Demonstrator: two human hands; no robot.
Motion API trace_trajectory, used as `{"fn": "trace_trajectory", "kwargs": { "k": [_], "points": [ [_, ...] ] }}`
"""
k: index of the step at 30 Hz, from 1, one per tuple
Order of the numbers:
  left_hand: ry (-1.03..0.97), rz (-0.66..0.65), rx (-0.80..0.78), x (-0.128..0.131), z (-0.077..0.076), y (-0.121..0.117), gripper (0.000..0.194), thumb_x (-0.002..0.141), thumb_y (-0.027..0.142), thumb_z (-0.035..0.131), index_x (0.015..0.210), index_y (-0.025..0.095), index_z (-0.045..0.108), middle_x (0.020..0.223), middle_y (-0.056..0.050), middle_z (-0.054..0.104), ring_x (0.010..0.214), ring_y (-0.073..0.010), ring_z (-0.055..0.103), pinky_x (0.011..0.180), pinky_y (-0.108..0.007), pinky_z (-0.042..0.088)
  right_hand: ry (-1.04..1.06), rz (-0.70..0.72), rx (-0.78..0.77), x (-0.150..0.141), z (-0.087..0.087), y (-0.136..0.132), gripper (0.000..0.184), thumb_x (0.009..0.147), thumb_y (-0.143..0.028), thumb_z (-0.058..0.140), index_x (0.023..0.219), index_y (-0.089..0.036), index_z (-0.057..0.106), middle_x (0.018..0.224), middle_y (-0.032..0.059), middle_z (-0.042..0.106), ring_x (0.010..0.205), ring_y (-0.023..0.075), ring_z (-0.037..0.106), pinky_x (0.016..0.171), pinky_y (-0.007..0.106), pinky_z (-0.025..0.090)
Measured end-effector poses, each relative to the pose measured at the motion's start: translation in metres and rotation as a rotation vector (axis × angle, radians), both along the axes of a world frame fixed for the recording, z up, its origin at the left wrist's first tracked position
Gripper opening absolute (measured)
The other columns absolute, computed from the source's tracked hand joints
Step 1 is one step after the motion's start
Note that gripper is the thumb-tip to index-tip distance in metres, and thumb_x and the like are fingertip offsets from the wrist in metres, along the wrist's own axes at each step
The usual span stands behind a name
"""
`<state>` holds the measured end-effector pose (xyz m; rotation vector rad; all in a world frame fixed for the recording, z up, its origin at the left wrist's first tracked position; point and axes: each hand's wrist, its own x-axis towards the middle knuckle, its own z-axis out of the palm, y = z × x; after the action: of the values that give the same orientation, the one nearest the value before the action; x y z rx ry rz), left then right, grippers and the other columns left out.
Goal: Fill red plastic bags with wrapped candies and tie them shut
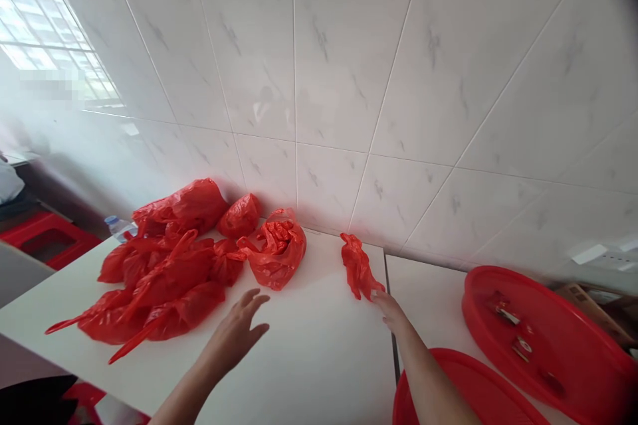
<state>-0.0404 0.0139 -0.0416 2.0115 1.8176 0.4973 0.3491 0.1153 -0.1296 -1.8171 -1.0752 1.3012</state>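
My left hand (242, 327) hovers over the white table with its fingers apart and nothing in it. Just beyond its fingertips sits a round red plastic bag (280, 272) with crumpled red plastic in its mouth. My right hand (389, 310) pinches the near lower end of a limp, crumpled red plastic bag (357, 268) by the seam on the right; some of its fingers are hidden. Left of my left hand lies a heap of filled red plastic bags (174, 282), several with long handles trailing toward the table's front edge.
Two red round trays (535, 339) (461, 378) are at the right, the farther one holding small wrapped pieces. A clear bottle (118, 228) with a blue cap stands behind the heap. The tiled wall (329, 93) borders the table (319, 352). A red stool (50, 239) is at far left.
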Motion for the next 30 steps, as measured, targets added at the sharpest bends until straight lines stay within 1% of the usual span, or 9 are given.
{"fn": "trace_trajectory", "kwargs": {
  "k": [5,11,14,17,19,21,24,27,30],
  "points": [
    [-0.167,-0.095,-0.128,0.031,0.002,-0.005,0.057,0.075,0.019,0.056,0.13,0.03,0.047,0.141,-0.006,0.045,0.122,-0.0251,0.05,0.101,-0.039,0.042,0.164,0.083,0.156,-0.019,0.031,-0.02,0.056,0.067,-0.053,0.064,0.112,-0.019,0.065,0.125,0.0092,0.061,0.122,0.0281,0.05,0.102,0.041,0.036],
    [-0.297,-0.209,-0.097,0.09,0.002,0.011,0.081,0.07,0.015,0.06,0.143,0.031,0.029,0.147,-0.007,0.035,0.13,-0.0249,0.04,0.107,-0.04,0.035,0.469,0.275,0.25,-0.053,0.08,-0.093,0.04,0.08,-0.048,0.06,0.109,-0.022,0.066,0.114,0.0081,0.065,0.116,0.0257,0.051,0.104,0.043,0.032],
    [-0.253,-0.233,-0.121,0.118,-0.01,0.014,0.087,0.067,0.02,0.066,0.144,0.031,0.029,0.151,-0.01,0.026,0.136,-0.0293,0.03,0.105,-0.044,0.036,0.684,0.345,0.28,-0.065,0.098,-0.126,0.03,0.084,-0.044,0.057,0.098,-0.021,0.069,0.093,0.007,0.065,0.09,0.0208,0.057,0.091,0.038,0.04],
    [-0.124,-0.245,-0.211,0.132,-0.03,0.011,0.073,0.061,0.023,0.072,0.13,0.031,0.051,0.15,-0.009,0.031,0.136,-0.034,0.027,0.104,-0.047,0.034,0.83,0.32,0.26,-0.064,0.105,-0.145,0.028,0.082,-0.045,0.06,0.088,-0.02,0.07,0.073,0.0027,0.057,0.064,0.0121,0.049,0.065,0.027,0.039],
    [-0.087,-0.239,-0.273,0.129,-0.043,0.008,0.037,0.066,0.022,0.066,0.103,0.026,0.067,0.132,-0.009,0.053,0.124,-0.0314,0.044,0.097,-0.043,0.038,0.844,0.252,0.258,-0.052,0.104,-0.149,0.029,0.081,-0.046,0.061,0.086,-0.019,0.069,0.061,-0.0012,0.048,0.054,0.0086,0.038,0.056,0.024,0.031],
    [-0.094,-0.201,-0.314,0.117,-0.052,0.007,0.015,0.074,0.019,0.054,0.079,0.022,0.068,0.1,-0.007,0.067,0.098,-0.0251,0.06,0.085,-0.036,0.043,0.795,0.144,0.28,-0.032,0.1,-0.15,0.027,0.08,-0.045,0.062,0.087,-0.02,0.068,0.052,-0.0049,0.038,0.051,0.0077,0.029,0.052,0.023,0.026],
    [-0.132,-0.087,-0.329,0.091,-0.056,0.011,0.02,0.077,0.017,0.044,0.072,0.02,0.063,0.072,-0.004,0.065,0.073,-0.0193,0.061,0.069,-0.03,0.043,0.678,-0.062,0.307,0.003,0.09,-0.146,0.023,0.078,-0.041,0.067,0.09,-0.021,0.068,0.053,-0.0063,0.034,0.051,0.0075,0.024,0.051,0.023,0.025],
    [-0.213,0.011,-0.334,0.068,-0.051,0.018,0.024,0.081,0.021,0.035,0.078,0.019,0.059,0.067,-0.002,0.062,0.065,-0.0162,0.058,0.061,-0.026,0.042,0.609,-0.222,0.337,0.027,0.083,-0.139,0.029,0.074,-0.038,0.072,0.097,-0.022,0.069,0.062,-0.0038,0.044,0.052,0.0074,0.026,0.051,0.023,0.027],
    [-0.294,0.047,-0.352,0.062,-0.042,0.021,0.029,0.084,0.027,0.031,0.086,0.017,0.058,0.072,-0.003,0.063,0.065,-0.015,0.058,0.058,-0.024,0.043,0.609,-0.251,0.335,0.028,0.082,-0.134,0.035,0.072,-0.037,0.074,0.103,-0.022,0.068,0.062,-0.0038,0.044,0.054,0.0081,0.028,0.052,0.023,0.03]
  ]
}}
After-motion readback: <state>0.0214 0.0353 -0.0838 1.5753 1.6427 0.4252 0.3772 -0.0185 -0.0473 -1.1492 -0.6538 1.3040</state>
